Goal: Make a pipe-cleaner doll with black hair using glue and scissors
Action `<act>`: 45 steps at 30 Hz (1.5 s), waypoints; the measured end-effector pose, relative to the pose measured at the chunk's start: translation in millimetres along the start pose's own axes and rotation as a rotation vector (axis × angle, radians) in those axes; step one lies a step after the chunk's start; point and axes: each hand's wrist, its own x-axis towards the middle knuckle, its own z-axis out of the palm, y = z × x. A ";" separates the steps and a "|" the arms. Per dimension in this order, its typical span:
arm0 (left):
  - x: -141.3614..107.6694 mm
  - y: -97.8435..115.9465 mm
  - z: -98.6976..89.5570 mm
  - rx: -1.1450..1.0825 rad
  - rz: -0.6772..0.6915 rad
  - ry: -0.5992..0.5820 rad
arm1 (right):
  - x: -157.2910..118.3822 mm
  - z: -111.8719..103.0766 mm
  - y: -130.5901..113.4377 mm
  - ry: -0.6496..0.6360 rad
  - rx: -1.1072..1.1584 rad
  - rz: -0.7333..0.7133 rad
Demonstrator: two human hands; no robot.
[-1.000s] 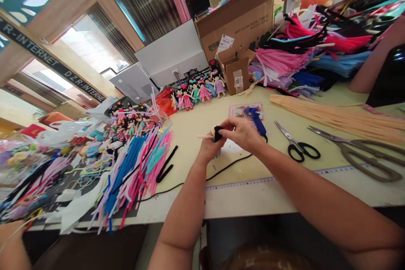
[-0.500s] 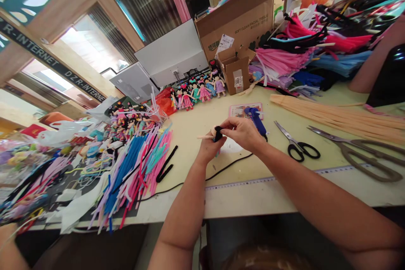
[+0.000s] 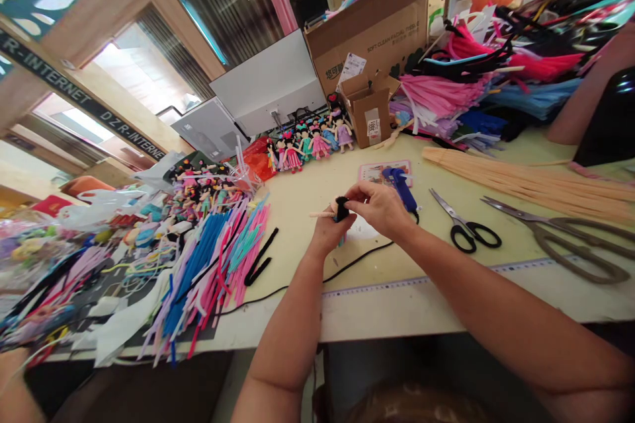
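Over the middle of the table, my left hand (image 3: 329, 232) is closed round a small pipe-cleaner doll (image 3: 341, 207) with black hair and a beige stem poking out to the left. My right hand (image 3: 380, 206) pinches the black fuzzy part of the doll's head between thumb and fingers. Much of the doll is hidden by my fingers. Just beyond my right hand lies a blue glue gun (image 3: 401, 189) on a pink-edged card (image 3: 370, 172). Bent black pipe cleaners (image 3: 258, 271) rest on the table to the left of my hands.
Black-handled scissors (image 3: 464, 228) and larger grey-handled scissors (image 3: 560, 231) lie right, below beige pipe cleaners (image 3: 516, 175). Coloured pipe cleaners (image 3: 208, 264) are heaped left. Finished dolls (image 3: 312, 142) stand at the back beside a small cardboard box (image 3: 370, 115). A ruler strip (image 3: 397, 285) runs along the front.
Very little differs. The fingers of my right hand have shifted slightly on the black part, and more of it shows. My left hand keeps its place.
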 end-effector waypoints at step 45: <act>-0.6 -1.7 4.6 -0.172 0.039 -0.145 | -0.2 7.0 5.4 -0.022 -0.024 0.053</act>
